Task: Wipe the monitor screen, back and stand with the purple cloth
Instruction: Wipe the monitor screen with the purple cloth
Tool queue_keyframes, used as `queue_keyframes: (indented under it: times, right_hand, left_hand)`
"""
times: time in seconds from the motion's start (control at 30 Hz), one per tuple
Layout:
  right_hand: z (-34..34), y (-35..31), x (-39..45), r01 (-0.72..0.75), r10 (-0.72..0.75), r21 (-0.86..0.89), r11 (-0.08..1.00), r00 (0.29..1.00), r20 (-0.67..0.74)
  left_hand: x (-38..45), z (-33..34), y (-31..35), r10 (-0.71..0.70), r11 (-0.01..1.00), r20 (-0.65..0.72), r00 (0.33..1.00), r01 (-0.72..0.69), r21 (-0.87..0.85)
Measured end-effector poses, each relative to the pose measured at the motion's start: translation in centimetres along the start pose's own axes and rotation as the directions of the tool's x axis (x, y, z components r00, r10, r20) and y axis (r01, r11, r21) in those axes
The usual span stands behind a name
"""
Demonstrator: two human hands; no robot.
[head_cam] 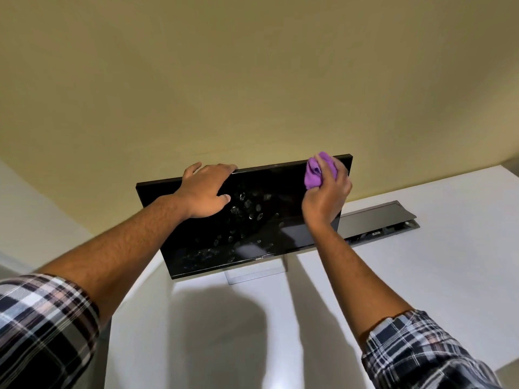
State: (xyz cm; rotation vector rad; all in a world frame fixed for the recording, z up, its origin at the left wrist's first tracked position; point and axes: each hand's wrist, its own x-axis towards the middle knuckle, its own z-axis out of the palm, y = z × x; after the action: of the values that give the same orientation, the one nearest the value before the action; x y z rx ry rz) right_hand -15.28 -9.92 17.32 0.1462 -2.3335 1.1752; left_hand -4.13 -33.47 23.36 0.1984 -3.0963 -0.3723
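Right hand [327,196] grips the bunched purple cloth [319,170] against the monitor [252,220] screen's upper right corner; left hand [206,189] clasps its top edge.

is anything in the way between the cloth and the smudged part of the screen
Nothing visible lies between them. The purple cloth, held in the right hand, sits at the screen's upper right; the left hand grips the top edge beside the smudges.
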Motion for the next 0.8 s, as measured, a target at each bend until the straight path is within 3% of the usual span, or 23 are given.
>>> queue_keyframes:
  times: [0.1, 0.23, 0.4, 0.5, 0.7, 0.8]
  right_hand:
    - [1.1, -2.6, -1.3, 0.028, -0.029, -0.005, 1.0, 0.999, -0.033]
    - [2.7, -7.0, -6.4, 0.351, -0.326, -0.093, 0.932, 0.922, 0.211]
    - [1.8, -6.8, -5.0, 0.518, -0.437, -0.182, 0.836, 0.828, 0.352]
    - [0.1, -3.8, -1.6, 0.45, -0.359, -0.254, 0.856, 0.871, 0.334]
    - [-3.3, 0.7, 4.9, 0.171, -0.059, -0.367, 0.914, 0.953, 0.298]
    - [-2.4, -2.1, 3.8, 0.208, -0.082, -0.379, 0.902, 0.943, 0.322]
  left_hand:
    - [0.0, 0.2, -0.1, -0.002, 1.0, 0.0, 1.0, 0.002, -0.003]
    - [0.0, 0.3, -0.3, 0.007, 1.0, -0.019, 1.0, -0.007, 0.011]
    - [0.2, 0.4, -0.5, 0.019, 1.0, -0.013, 1.0, -0.018, 0.021]
    - [0.2, 0.2, -0.4, 0.008, 1.0, 0.009, 1.0, -0.008, 0.006]
    - [-0.1, -0.1, 0.3, 0.002, 1.0, -0.009, 1.0, -0.002, -0.003]
    - [-0.2, 0.0, 0.3, -0.01, 1.0, -0.012, 1.0, 0.01, 0.005]
